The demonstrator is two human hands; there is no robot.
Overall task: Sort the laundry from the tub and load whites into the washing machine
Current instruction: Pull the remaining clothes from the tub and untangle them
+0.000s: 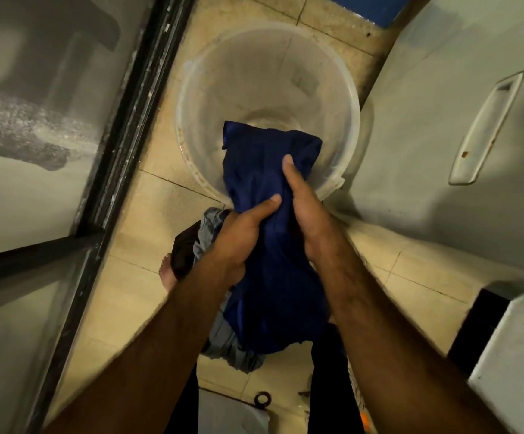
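Note:
A dark blue garment (pixel 270 277) hangs bunched in front of me, over the near rim of the clear plastic tub (pixel 192 98) on the tiled floor. My left hand (pixel 242 233) grips the cloth from the left, thumb across its front. My right hand (pixel 304 208) grips it from the right, thumb pointing up. Inside the tub I see only its bare bottom. Beneath my hands a pile of grey and dark clothes (pixel 204 242) lies on the floor.
A white appliance with a recessed handle (pixel 486 130) stands close on the right. A black-framed glass door (pixel 123 145) runs along the left. My bare foot (pixel 168 274) is beside the pile. A round floor drain (pixel 262 399) lies near the bottom.

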